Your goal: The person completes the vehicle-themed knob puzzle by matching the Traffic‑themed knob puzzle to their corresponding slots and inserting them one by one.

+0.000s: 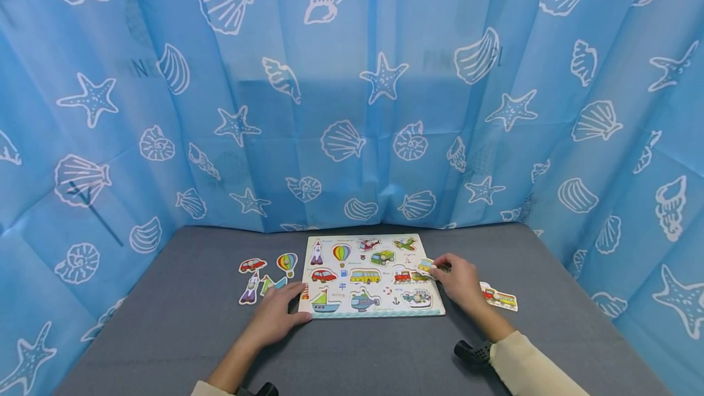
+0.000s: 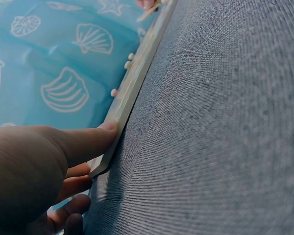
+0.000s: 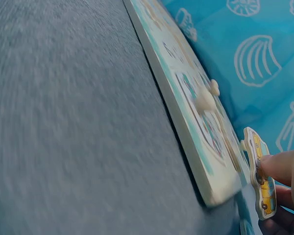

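A wooden peg puzzle board (image 1: 437, 310) with vehicle pictures lies flat on the table. At its near left corner my left hand (image 1: 275, 311) holds it, thumb (image 2: 95, 139) on the near edge and fingers round the left side. My right hand (image 1: 461, 280) pinches a yellow bus piece (image 3: 267, 203) between thumb and fingers, over the board's right edge beside the train picture (image 1: 403, 277). In the right wrist view the bus piece is tilted up on edge, its printed face partly covered by the thumb. Pieces with knobs, such as the ship (image 1: 416, 299), sit in the board.
Left of the board lie a red car piece (image 1: 252, 266), a balloon piece (image 1: 286, 263), a rocket piece (image 1: 250, 289) and a sailboat piece (image 1: 269, 285) partly behind my left hand. A train piece (image 1: 503, 300) lies beyond my right wrist. A blue shell-patterned curtain (image 1: 352, 176) surrounds the grey table (image 1: 357, 359).
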A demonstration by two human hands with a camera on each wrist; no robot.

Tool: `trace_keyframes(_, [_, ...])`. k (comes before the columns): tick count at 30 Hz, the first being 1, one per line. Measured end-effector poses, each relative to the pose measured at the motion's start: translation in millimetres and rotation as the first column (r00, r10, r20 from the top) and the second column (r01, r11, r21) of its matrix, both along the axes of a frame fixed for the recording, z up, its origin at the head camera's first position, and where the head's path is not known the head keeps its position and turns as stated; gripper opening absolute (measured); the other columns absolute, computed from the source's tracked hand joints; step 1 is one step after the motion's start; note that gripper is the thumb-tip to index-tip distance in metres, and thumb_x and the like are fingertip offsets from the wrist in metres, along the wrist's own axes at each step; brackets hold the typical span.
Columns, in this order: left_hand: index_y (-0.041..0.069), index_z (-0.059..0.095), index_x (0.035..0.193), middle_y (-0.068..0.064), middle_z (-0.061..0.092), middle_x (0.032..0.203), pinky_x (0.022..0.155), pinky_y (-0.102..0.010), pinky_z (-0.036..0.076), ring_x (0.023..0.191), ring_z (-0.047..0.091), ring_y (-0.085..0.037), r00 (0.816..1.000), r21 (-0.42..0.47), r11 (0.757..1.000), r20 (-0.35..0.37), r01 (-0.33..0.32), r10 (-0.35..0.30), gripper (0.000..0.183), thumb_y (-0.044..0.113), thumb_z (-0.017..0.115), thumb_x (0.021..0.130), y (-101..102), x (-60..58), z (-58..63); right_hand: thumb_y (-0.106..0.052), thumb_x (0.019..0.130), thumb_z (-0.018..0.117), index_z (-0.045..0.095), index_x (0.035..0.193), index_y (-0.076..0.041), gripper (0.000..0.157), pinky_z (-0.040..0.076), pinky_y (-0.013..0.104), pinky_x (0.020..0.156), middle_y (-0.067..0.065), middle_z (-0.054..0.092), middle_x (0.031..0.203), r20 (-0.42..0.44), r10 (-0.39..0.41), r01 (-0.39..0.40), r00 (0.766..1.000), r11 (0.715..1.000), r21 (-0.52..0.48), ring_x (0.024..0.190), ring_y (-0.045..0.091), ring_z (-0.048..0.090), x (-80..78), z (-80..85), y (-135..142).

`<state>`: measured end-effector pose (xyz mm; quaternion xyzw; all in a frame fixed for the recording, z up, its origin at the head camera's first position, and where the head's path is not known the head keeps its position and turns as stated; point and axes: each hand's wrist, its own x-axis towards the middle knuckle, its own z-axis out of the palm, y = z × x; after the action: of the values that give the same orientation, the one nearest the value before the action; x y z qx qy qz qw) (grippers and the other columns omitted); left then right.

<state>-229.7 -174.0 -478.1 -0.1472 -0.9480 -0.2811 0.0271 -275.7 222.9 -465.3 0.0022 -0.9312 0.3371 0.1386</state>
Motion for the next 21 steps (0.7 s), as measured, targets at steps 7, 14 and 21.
trace_keyframes(7, [0.004, 0.059, 0.132, -0.012, 0.056, 0.135, 0.108, -0.058, 0.021, 0.126, 0.046, -0.034, 1.000, -0.002, 1.000, 0.018, -0.003, 0.003, 0.063, 0.033, 0.079, 0.080, 0, 0.1, -2.2, -0.013, 0.084, 0.074, 0.068, 0.092, -0.005, 0.013, 0.046, 0.048, 0.079, 0.009, 0.068, 0.093, -0.039, 0.056, -0.056, 0.998, 0.998, 0.001, 0.091, 0.028, 0.062, -1.1, -0.6, -17])
trace_keyframes(14, [0.004, 0.059, 0.132, -0.012, 0.057, 0.134, 0.108, -0.059, 0.021, 0.126, 0.047, -0.034, 1.000, 0.004, 1.000, 0.009, -0.006, 0.006, 0.063, 0.033, 0.080, 0.080, 0, 1.1, 0.7, -0.010, 0.082, 0.077, 0.068, 0.087, -0.007, 0.011, 0.046, 0.047, 0.079, 0.006, 0.067, 0.088, -0.052, 0.087, -0.088, 0.995, 0.996, -0.011, 0.088, 0.026, 0.062, -3.8, 0.6, -36])
trace_keyframes(21, [0.003, 0.059, 0.132, -0.013, 0.056, 0.134, 0.109, -0.059, 0.019, 0.128, 0.047, -0.033, 1.000, -0.001, 1.000, 0.006, -0.004, 0.004, 0.062, 0.031, 0.079, 0.081, 0, 0.3, 3.0, -0.011, 0.081, 0.078, 0.068, 0.085, -0.010, 0.011, 0.045, 0.044, 0.077, 0.001, 0.066, 0.085, -0.031, 0.101, -0.101, 0.994, 0.995, 0.007, 0.081, 0.020, 0.059, -7.4, -2.9, -56])
